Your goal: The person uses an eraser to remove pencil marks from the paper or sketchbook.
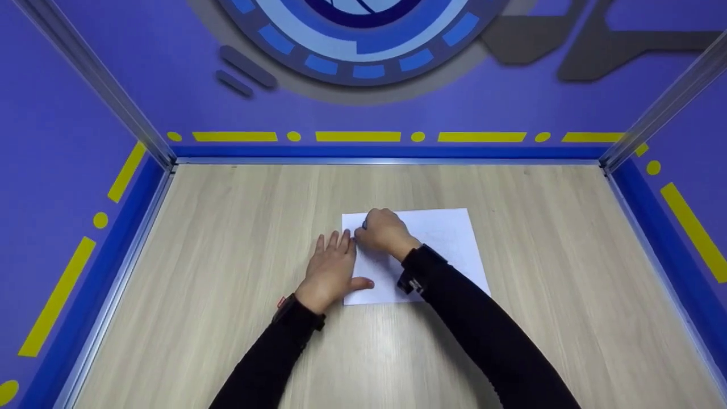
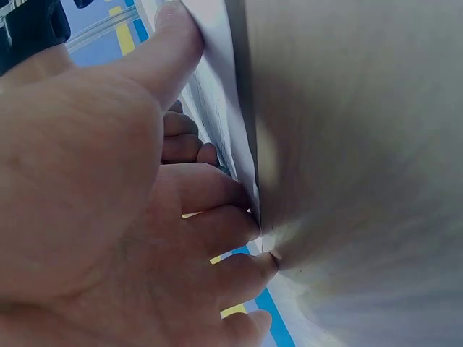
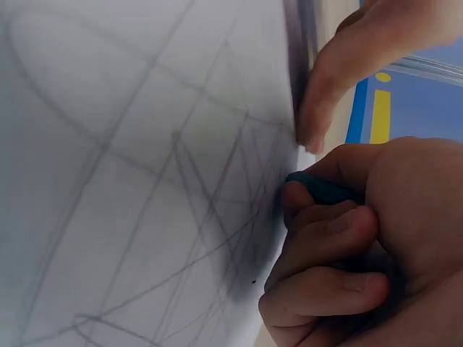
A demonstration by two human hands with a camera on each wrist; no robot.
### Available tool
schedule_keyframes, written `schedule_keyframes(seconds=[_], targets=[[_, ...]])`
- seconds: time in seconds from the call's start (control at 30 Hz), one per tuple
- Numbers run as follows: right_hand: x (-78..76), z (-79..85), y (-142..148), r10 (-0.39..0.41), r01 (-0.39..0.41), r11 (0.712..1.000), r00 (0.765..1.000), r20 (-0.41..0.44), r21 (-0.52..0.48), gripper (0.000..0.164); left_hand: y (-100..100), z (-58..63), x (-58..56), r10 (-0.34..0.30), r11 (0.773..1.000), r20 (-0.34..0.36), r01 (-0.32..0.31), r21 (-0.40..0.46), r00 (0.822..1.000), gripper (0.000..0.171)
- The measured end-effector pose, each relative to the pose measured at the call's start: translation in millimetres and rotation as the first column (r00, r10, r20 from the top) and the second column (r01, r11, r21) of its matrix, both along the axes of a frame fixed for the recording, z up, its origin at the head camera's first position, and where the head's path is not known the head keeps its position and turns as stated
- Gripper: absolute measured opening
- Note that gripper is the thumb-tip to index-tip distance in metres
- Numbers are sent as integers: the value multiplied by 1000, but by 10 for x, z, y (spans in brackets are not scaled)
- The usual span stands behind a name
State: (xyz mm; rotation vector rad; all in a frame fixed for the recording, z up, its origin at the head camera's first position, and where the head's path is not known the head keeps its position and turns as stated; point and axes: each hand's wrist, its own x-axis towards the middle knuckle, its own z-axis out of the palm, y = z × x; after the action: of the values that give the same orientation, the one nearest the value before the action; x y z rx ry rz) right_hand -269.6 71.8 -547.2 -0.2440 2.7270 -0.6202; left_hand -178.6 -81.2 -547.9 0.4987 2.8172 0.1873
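Note:
A white sheet of paper [image 1: 448, 250] lies flat in front of me. In the right wrist view, grey pencil lines [image 3: 105, 147] cross it in loops and zigzags. My right hand [image 1: 388, 232] is over the sheet's upper left part, its fingers curled round a small teal eraser-like block [image 3: 325, 189]. Most of that block is hidden in the hand; its tip shows close to the paper. My left hand [image 1: 330, 266] rests spread at the sheet's left edge, fingers straight and thumb [image 2: 177, 43] out over the paper.
The sheet lies on a light wood-grain table [image 1: 238, 227]. Blue-purple panels with yellow marks, such as the back wall [image 1: 363, 119], close in the back and both sides. Metal rails [image 1: 392, 161] run along the table's borders. Both wrists wear black bands.

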Motion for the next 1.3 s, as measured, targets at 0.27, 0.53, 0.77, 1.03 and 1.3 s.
schedule_keyframes(seconds=[0.27, 0.53, 0.77, 1.03, 1.3], targets=[[-27, -37, 239, 2, -3, 1000, 999, -44, -11, 39, -8, -6, 2, -3, 1000, 0, 3, 4, 1000, 113], [-93, -53, 867, -76, 76, 996, 997, -3, -49, 44, 9, -2, 1, 4, 1000, 26, -3, -30, 1000, 114], [-88, -45, 1386, -149, 152, 988, 987, 50, -41, 42, 7, -15, 6, 10, 1000, 36, -9, -11, 999, 115], [-56, -57, 1790, -198, 198, 980, 980, 29, -5, 32, 5, -13, 21, 14, 1000, 32, -13, -1, 999, 115], [-4, 3, 1808, -175, 175, 984, 984, 11, 45, 36, 14, -20, 4, 21, 1000, 51, -21, -5, 998, 115]])
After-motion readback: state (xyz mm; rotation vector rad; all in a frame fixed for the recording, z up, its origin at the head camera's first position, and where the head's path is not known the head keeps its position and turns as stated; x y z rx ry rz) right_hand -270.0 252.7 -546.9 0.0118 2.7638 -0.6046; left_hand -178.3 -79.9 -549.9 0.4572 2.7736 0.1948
